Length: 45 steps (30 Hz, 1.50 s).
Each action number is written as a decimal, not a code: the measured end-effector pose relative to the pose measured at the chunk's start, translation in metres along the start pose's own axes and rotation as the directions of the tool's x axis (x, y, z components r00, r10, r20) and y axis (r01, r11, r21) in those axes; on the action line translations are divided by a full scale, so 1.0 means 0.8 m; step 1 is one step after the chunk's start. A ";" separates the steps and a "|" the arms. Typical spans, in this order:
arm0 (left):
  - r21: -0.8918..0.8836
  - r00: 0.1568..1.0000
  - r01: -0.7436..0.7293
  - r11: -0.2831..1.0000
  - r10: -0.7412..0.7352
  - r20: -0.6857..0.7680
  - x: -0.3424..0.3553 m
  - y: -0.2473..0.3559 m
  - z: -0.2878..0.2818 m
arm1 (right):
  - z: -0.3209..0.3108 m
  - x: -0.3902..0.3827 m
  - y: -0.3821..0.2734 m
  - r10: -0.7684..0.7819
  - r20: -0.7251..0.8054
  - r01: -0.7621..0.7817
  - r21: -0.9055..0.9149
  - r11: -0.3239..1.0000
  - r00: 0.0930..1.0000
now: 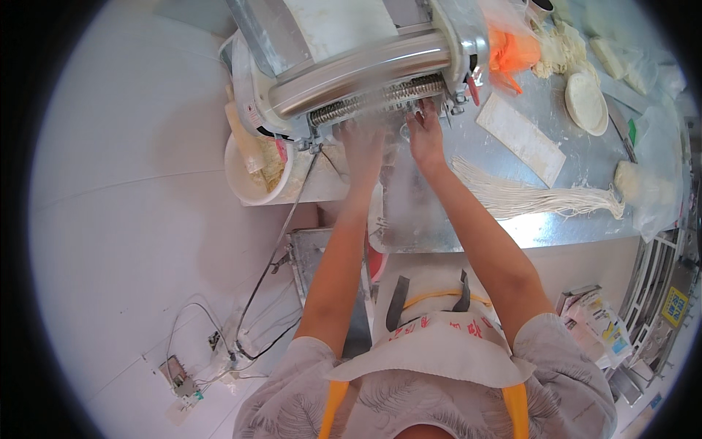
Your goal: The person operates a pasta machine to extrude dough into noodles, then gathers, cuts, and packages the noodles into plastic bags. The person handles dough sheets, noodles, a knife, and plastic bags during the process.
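Note:
A noodle machine stands in front of me, with a smooth steel roller (365, 72) above a ridged cutting roller (376, 99). Both my hands reach up to the underside of the cutting roller. My left hand (361, 146) lies near its middle, but a hazy smear over the picture hides the fingers. At the roller's right end is my right hand (426, 135), fingers stretched upward and a little apart, with nothing visible in them. To the right of my right forearm, a long bundle of cut noodles (534, 194) is spread on the metal table (439, 227).
A floury white board (521, 137) and a pale oval dish (586, 106) lie on the table at right, near an orange bag (512, 51) and a clear plastic bag (651, 186). Left of the machine sits a white bowl (238, 175). A black cable (281, 249) hangs down from the machine.

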<state>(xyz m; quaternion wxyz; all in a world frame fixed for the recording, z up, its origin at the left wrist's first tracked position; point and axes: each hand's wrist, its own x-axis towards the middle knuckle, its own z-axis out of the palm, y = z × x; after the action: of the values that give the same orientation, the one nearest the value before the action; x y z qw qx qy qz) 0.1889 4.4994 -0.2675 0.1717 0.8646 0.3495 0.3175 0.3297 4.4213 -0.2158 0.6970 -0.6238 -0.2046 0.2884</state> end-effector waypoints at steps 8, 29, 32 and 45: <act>-0.619 0.926 0.337 0.709 -0.368 0.084 0.034 0.023 0.017 | -0.016 0.024 0.019 -0.112 0.117 0.142 -0.296 0.945 0.987; -0.757 0.766 0.623 0.198 -0.350 0.539 0.050 0.063 0.002 | -0.042 -0.030 -0.012 -0.044 0.332 0.263 -0.652 0.712 0.942; -0.775 0.790 0.580 0.251 -0.406 0.459 0.033 0.086 -0.011 | -0.036 -0.038 -0.031 -0.108 0.121 0.159 -0.583 0.797 0.987; -0.553 0.593 0.805 0.214 -0.308 0.744 -0.058 0.077 -0.023 | 0.006 0.009 -0.059 0.621 0.478 -0.584 -0.246 0.774 0.621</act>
<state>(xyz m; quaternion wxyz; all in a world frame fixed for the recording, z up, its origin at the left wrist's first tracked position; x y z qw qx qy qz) 0.1811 4.4250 -0.2421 0.7664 0.4995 0.3823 0.1302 0.3391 4.4270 -0.1692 0.4531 -0.5725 -0.1786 0.6596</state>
